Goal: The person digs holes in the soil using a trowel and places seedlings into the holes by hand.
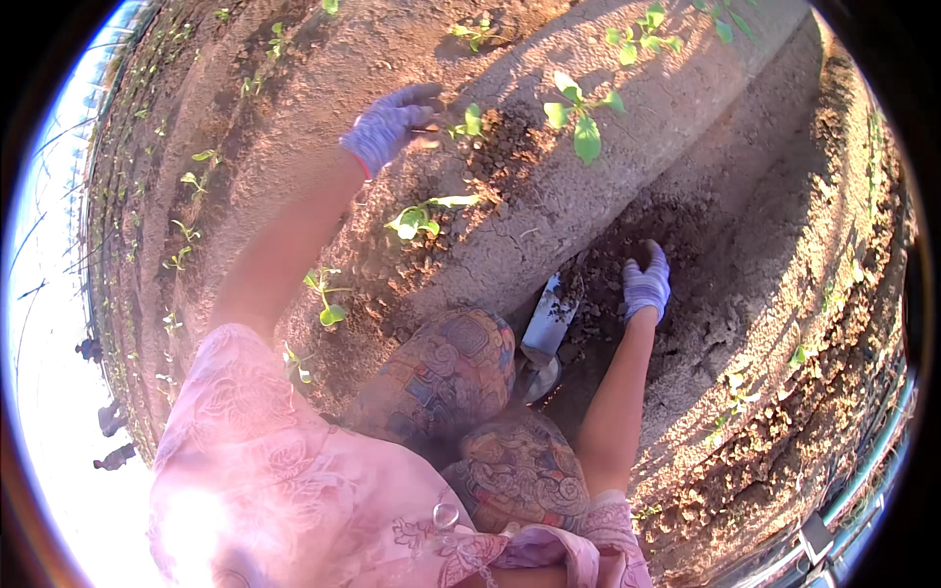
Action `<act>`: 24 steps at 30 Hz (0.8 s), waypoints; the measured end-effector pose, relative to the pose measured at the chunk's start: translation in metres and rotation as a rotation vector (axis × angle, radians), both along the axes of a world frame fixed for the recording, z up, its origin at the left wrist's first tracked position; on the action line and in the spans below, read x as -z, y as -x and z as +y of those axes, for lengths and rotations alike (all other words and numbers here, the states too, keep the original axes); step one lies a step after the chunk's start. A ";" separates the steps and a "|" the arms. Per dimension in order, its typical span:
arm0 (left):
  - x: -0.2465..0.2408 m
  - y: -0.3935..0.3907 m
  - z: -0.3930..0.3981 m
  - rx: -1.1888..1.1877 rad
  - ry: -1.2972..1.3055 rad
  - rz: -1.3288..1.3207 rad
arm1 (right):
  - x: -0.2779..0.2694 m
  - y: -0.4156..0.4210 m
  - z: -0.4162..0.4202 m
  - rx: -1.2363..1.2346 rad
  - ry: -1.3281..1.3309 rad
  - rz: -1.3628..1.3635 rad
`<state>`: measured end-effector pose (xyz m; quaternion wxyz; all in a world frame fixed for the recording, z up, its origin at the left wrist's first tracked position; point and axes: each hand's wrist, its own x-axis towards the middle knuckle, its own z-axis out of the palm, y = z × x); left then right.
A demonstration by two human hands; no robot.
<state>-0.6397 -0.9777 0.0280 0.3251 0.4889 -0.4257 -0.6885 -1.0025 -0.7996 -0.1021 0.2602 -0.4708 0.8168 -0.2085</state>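
My left hand (391,126), in a pale purple knit glove, reaches over the raised soil bed. Its fingers are apart, with nothing plainly held, just left of a small leafy seedling (468,122). Below it another seedling (416,220) stands in loosened crumbly soil. My right hand (647,283), gloved alike, is low over dark loose soil (665,220) in the furrow, thumb and finger spread. Left of that hand lies a pale blue-grey object (546,323), its upper end covered with soil. Whether it is a tool blade or footwear I cannot tell.
A larger seedling (581,117) grows on the bed's shoulder, with more young plants (638,37) beyond. Rows of seedlings (192,182) run along the left. My patterned knees (448,360) are close to the bed edge. A bluish pipe (860,478) runs at the lower right.
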 end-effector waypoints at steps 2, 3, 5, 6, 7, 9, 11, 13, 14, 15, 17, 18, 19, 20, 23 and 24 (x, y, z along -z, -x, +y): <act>0.003 -0.007 0.003 -0.025 0.005 0.022 | 0.014 -0.011 0.014 -0.255 -0.398 0.228; 0.003 -0.006 0.004 -0.028 -0.005 0.046 | 0.006 -0.029 0.017 -0.390 -0.588 0.411; 0.002 0.001 0.009 -0.005 -0.015 0.084 | -0.001 -0.022 0.007 -0.447 -0.686 0.321; 0.002 0.006 0.012 0.026 -0.018 0.103 | -0.004 -0.025 0.011 -0.525 -0.741 0.293; -0.002 0.014 0.011 0.056 -0.005 0.131 | -0.010 -0.027 0.011 -0.598 -0.780 0.274; -0.011 0.025 0.015 0.094 0.000 0.149 | -0.005 -0.037 0.027 -0.578 -0.670 0.326; -0.018 0.039 0.015 0.192 -0.003 0.191 | 0.002 -0.033 0.034 -0.502 -0.579 0.363; -0.027 0.047 0.019 0.193 0.038 0.138 | 0.012 -0.036 0.036 -0.363 -0.472 0.289; -0.029 0.051 0.021 0.216 0.040 0.164 | 0.014 -0.038 0.042 -0.378 -0.488 0.317; -0.037 0.056 0.024 0.235 0.055 0.175 | 0.008 -0.041 0.036 -0.318 -0.517 0.254; -0.044 0.074 0.030 0.296 0.068 0.206 | 0.005 -0.031 0.039 -0.208 -0.501 0.053; -0.051 0.085 0.035 0.315 0.048 0.230 | -0.001 -0.032 0.039 -0.124 -0.465 -0.090; -0.053 0.096 0.041 0.347 0.035 0.234 | -0.005 -0.035 0.043 -0.039 -0.432 -0.237; -0.054 0.108 0.047 0.381 0.019 0.241 | -0.012 -0.039 0.053 0.158 -0.328 -0.587; -0.041 0.133 0.058 0.441 0.043 0.130 | -0.048 -0.048 0.086 0.501 -0.077 -1.342; -0.041 0.142 0.065 0.470 -0.003 0.106 | -0.073 -0.051 0.097 0.492 0.036 -1.451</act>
